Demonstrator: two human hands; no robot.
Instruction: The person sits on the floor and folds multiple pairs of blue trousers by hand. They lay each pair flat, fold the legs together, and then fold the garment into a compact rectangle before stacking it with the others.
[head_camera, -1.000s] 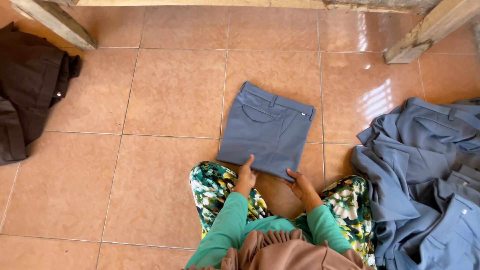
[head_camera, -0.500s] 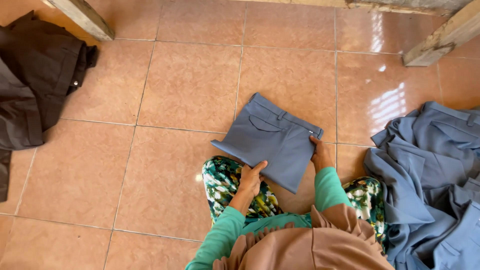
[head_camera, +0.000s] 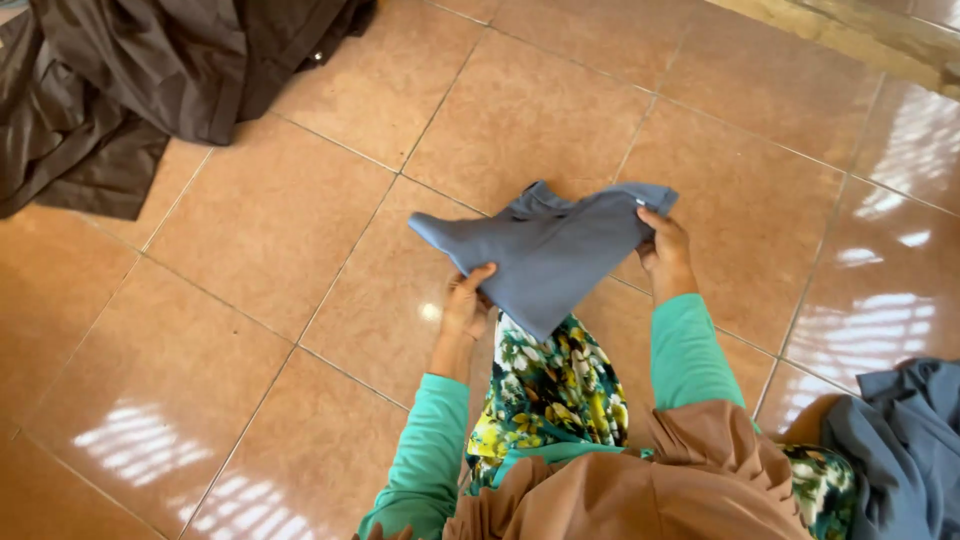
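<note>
Widest of all is the tiled floor (head_camera: 250, 300), glossy orange-brown squares catching window glare, and everything here sits on or above it. Far off to the upper left of the grip, a heap of dark brown cloth (head_camera: 130, 80) sprawls over the tiles, well apart from the hands. Down at the lower right, behind the right arm, a pile of grey-blue garments (head_camera: 900, 450) lies bunched on the floor, again well clear of the grip.

Now the centre: the folded grey-blue trousers (head_camera: 545, 255) are up off the tiles, held in the air between both hands above the person's floral-patterned lap (head_camera: 545, 385). The bundle slants, its far corner jutting out to the upper left past the left hand, its lower point drooping toward the lap.

Both arms come forward in green sleeves (head_camera: 685, 350), elbows bent, forearms angling up and away from the body. The right hand (head_camera: 662, 250) sits higher and further out, fingers wrapped over the right-hand edge of the bundle near its top corner, thumb side on top: a closed grip on the cloth. The left hand (head_camera: 468, 300) is lower and nearer the body, palm turned up beneath the bundle's underside, thumb pressed over the near edge, so that grip too is clamped on the trousers. The two hands stand well apart, with the full width of the fold stretched between them.
</note>
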